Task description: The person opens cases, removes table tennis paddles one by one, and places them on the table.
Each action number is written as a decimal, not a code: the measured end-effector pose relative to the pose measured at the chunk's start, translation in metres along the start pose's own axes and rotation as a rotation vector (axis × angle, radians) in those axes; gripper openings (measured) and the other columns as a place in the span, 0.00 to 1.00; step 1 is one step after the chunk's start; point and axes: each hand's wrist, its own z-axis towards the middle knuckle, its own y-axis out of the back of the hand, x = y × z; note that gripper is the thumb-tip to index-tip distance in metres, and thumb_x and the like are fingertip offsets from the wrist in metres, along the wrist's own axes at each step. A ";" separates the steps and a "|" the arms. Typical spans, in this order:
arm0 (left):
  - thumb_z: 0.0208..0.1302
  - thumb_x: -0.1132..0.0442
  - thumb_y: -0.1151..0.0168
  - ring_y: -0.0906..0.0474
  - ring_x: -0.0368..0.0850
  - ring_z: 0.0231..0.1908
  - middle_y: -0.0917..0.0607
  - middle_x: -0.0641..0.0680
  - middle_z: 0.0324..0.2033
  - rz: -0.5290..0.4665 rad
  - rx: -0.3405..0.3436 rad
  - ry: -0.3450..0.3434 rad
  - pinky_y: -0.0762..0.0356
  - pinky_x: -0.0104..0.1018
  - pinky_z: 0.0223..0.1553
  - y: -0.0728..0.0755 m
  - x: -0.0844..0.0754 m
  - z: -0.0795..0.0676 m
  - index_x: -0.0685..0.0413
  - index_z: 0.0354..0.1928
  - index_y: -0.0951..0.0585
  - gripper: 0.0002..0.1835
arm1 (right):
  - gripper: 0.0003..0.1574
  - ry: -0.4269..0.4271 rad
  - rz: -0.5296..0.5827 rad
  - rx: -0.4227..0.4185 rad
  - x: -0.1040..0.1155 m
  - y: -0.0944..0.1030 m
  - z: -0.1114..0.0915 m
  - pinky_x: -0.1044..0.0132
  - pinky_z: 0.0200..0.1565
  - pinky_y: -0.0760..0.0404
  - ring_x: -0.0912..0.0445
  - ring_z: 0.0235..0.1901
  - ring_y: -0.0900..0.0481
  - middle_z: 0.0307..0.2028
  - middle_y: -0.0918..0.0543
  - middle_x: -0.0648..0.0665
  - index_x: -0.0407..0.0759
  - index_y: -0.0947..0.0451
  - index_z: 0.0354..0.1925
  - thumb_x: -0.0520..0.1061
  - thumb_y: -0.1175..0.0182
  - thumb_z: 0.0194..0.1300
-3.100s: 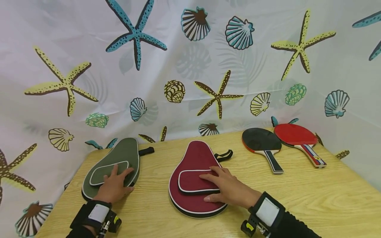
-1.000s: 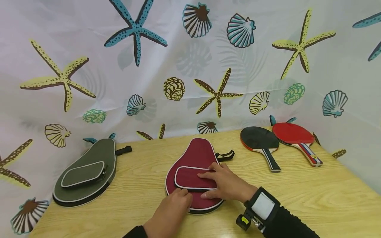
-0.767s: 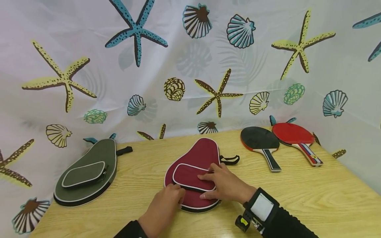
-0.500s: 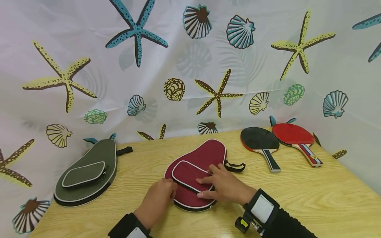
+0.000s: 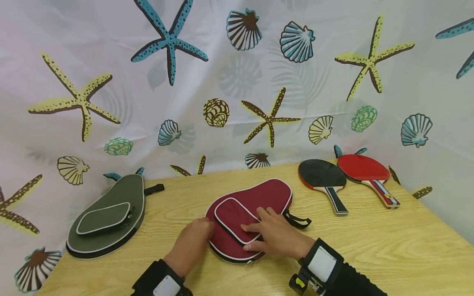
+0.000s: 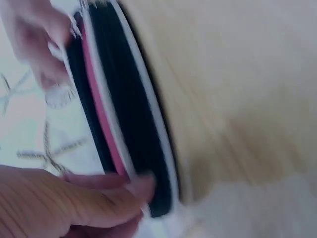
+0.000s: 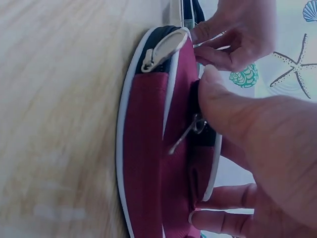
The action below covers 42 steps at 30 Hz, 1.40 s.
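A maroon table tennis bat case (image 5: pixel 255 195) with white piping lies flat on the table, its narrow end pointing to the far right. My left hand (image 5: pixel 192 242) pinches its left rim; the left wrist view shows thumb (image 6: pixel 141 191) and fingers at the black side band. Spread over the pocket (image 5: pixel 237 218), my right hand (image 5: pixel 281 236) rests on the case, fingers fairly straight. In the right wrist view a metal zipper pull (image 7: pixel 168 48) sits on the side band, and a smaller pull (image 7: pixel 185 134) hangs from the pocket.
An olive-green bat case (image 5: pixel 111 205) lies at the left, its black strap (image 5: pixel 154 189) pointing right. At the back right lie a black bat (image 5: pixel 322 174) and a red bat (image 5: pixel 363 168). A patterned curtain (image 5: pixel 237 82) stands behind the wooden table (image 5: pixel 370 250).
My left hand has left the green case, which now lies farther left, and has come to the maroon case. The maroon case has turned clockwise, narrow end rightward, under my right hand.
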 end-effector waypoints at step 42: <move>0.48 0.71 0.23 0.26 0.42 0.23 0.24 0.49 0.21 -0.076 0.180 0.224 0.27 0.39 0.22 0.011 -0.020 -0.009 0.56 0.22 0.20 0.11 | 0.30 -0.251 -0.010 -0.067 0.048 -0.015 0.035 0.50 0.38 0.33 0.45 0.38 0.24 0.40 0.28 0.37 0.40 0.15 0.54 0.56 0.27 0.59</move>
